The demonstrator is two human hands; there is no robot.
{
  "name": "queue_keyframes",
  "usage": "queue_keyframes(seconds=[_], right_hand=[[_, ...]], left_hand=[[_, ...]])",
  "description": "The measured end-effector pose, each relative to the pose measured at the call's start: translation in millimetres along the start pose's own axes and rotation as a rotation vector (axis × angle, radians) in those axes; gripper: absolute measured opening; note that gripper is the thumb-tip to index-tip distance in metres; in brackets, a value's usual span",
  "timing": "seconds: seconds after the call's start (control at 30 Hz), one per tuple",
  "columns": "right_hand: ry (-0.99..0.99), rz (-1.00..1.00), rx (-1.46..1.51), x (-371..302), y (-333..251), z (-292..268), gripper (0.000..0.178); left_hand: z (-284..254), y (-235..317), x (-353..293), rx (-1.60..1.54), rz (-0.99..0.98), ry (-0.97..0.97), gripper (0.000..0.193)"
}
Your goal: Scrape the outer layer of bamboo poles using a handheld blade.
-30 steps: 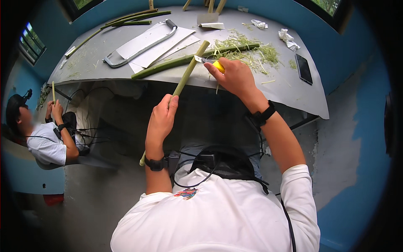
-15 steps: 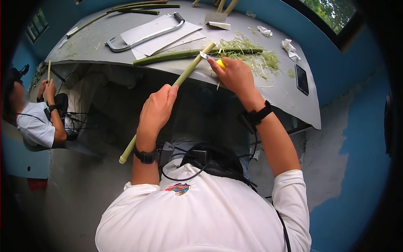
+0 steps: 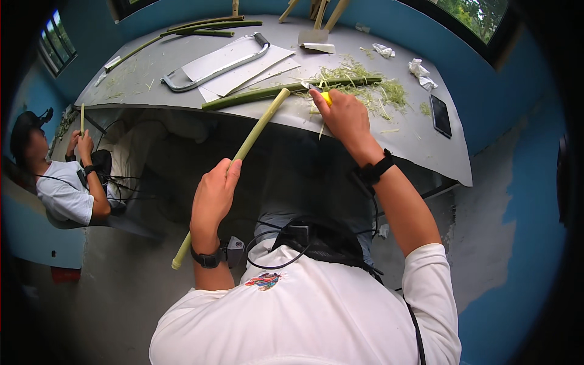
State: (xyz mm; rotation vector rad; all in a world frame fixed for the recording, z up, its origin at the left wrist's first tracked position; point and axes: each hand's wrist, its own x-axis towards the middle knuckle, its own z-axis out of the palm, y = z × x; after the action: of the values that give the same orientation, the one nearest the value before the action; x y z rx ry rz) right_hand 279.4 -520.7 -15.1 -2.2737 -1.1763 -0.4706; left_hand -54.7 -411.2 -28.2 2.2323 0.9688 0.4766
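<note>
My left hand (image 3: 214, 193) is closed around the middle of a peeled, pale green bamboo stick (image 3: 258, 129). The stick slants up to the right, its top end near the table's front edge. In my right hand (image 3: 347, 120) is a yellow-handled knife (image 3: 326, 98), its short blade pointing left, a small gap away from the stick's end. A thin strip dangles below that hand. Just beyond both hands a dark green bamboo pole (image 3: 243, 98) lies along the table, partly under pale green shavings (image 3: 389, 93).
On the grey table (image 3: 146, 64) lie a hacksaw (image 3: 213, 75) on paper sheets, a phone (image 3: 440, 115), crumpled tissues (image 3: 420, 72) and more green poles (image 3: 210, 25). Wooden sticks (image 3: 334, 15) stand at the back. A seated person (image 3: 67, 188) at left holds a stick.
My left hand has drawn the stick down and left, so its top end has come away from the knife. The right hand and knife have moved only slightly.
</note>
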Motion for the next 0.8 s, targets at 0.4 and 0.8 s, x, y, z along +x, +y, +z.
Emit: queue_keyframes(seconds=[0.4,0.8], right_hand=[[-0.002,-0.143,0.082,-9,-1,-13,0.07],[-0.003,-0.096,0.023,-7,6,0,0.071]], left_hand=[[48,-4,63,-0.277,0.07,-0.173,0.057],[33,-2,53,-0.35,-0.096,-0.285,0.063]])
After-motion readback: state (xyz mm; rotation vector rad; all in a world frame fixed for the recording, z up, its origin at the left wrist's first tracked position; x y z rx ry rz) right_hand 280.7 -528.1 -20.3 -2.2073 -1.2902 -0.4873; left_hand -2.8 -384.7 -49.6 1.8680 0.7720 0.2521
